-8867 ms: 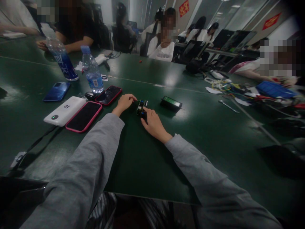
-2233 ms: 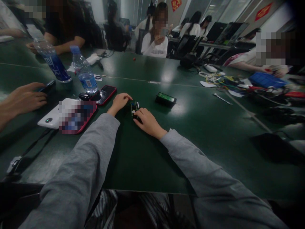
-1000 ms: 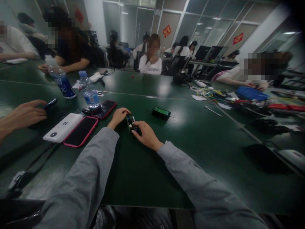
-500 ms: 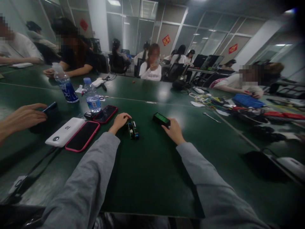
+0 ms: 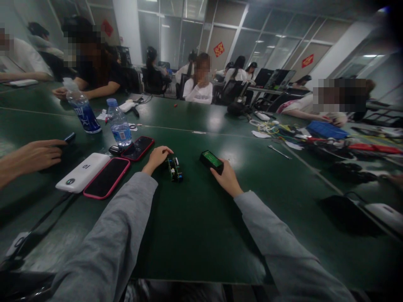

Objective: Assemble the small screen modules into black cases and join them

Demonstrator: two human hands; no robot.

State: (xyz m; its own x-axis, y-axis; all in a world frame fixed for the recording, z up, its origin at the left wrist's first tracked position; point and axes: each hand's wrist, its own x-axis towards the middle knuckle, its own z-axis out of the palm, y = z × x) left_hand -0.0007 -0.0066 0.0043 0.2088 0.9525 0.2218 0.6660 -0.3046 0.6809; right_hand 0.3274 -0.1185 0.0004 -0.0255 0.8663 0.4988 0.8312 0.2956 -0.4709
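Note:
On the dark green table, a small circuit board with several components [image 5: 173, 170] lies just right of my left hand [image 5: 159, 157]. That hand rests on the tabletop with its fingers loosely stretched beside the board's far end; whether a fingertip touches it is hard to see. My right hand [image 5: 227, 175] grips the near right end of a black box [image 5: 205, 159], thumb on the near side. Inside the box, facing up, a green circuit board [image 5: 212, 159] shows. The fingers behind the box are mostly hidden.
Left of my left arm lie a white power bank [image 5: 82, 173] and two red-edged phones [image 5: 107, 178] [image 5: 138, 148]. Behind them stand two bottles [image 5: 82, 110] [image 5: 119, 126]. Another person's hand [image 5: 39, 156] is at far left. Tangled cables [image 5: 270, 126] and a wrench [image 5: 279, 152] lie right.
The view has shifted slightly, and things appear a little further left and higher. Both my hands keep nearly the same places by the circuit board and on the black box.

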